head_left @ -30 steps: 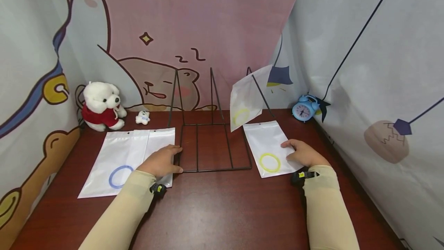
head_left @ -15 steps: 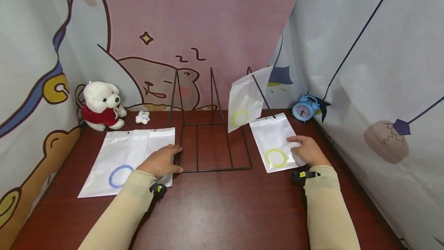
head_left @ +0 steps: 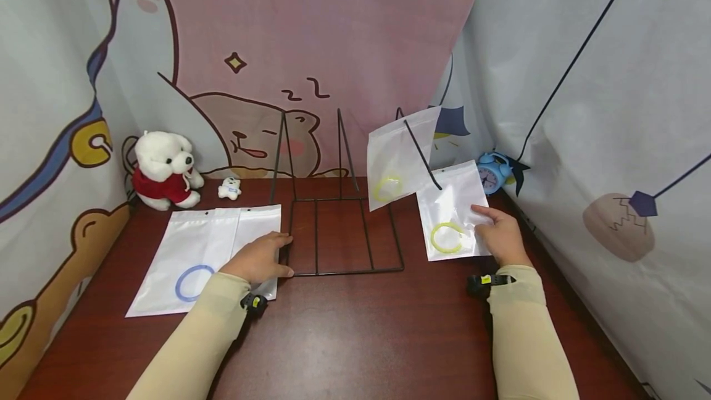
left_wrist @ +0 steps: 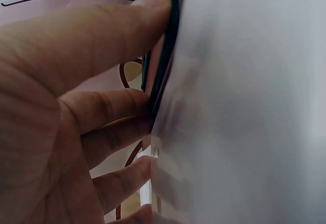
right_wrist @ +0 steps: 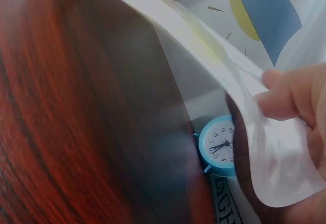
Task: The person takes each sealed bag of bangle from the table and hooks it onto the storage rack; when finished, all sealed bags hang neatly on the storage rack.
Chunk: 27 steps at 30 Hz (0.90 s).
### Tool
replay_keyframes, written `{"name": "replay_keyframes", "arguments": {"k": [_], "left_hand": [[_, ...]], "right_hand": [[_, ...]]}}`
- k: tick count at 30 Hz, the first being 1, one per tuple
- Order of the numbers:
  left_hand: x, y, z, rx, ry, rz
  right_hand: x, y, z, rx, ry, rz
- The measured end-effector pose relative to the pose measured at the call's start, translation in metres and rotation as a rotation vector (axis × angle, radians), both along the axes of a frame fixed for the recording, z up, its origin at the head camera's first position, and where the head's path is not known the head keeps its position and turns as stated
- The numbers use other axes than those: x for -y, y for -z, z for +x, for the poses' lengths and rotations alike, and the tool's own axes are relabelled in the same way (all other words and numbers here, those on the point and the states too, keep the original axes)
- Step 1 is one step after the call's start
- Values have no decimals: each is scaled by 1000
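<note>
My right hand (head_left: 502, 236) pinches the right edge of a white flat zip bag (head_left: 452, 184) with a yellow ring showing at its lower end. The bag is raised and its top overlaps the slanted end wire of the black wire rack (head_left: 347, 273). In the right wrist view, thumb and fingers (right_wrist: 285, 102) hold the bent bag edge. A second white bag (head_left: 402, 147) with a yellow ring leans in the rack's right end. My left hand (head_left: 258, 259) rests against the rack's left side near its front corner, fingertips touching the wire in the left wrist view.
Two overlapping white bags (head_left: 194, 233) lie left of the rack, partly under my left forearm; one shows a blue ring. A white plush bear (head_left: 163, 171), a small white figurine (head_left: 229, 188) and a blue alarm clock (head_left: 491, 173) stand along the table's back, before the printed curtain.
My right hand has lifted the yellow-ring bag off the table and moved it back and to the right, over the rack's end wire. The left hand has stayed in place.
</note>
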State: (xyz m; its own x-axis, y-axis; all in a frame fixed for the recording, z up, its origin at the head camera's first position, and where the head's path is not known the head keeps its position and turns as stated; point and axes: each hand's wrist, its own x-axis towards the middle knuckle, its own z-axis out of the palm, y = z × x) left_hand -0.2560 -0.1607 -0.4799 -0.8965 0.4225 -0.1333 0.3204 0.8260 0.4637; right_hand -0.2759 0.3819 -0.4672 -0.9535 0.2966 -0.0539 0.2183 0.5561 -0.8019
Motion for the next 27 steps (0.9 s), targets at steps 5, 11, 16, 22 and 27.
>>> {"name": "replay_keyframes", "arguments": {"k": [5, 11, 16, 22, 27], "left_hand": [[0, -1, 1, 2, -1, 1], [0, -1, 1, -4, 4, 2], [0, 1, 1, -5, -1, 3], [0, 2, 2, -12, -2, 3], [0, 1, 1, -16, 2, -2]], "right_hand": [[1, -2, 0, -126, 99, -44], [2, -6, 1, -218, 242, -122], [-1, -7, 3, -274, 279, -227], [-5, -9, 1, -369, 280, -461], [-6, -11, 2, -466, 268, -660]]}}
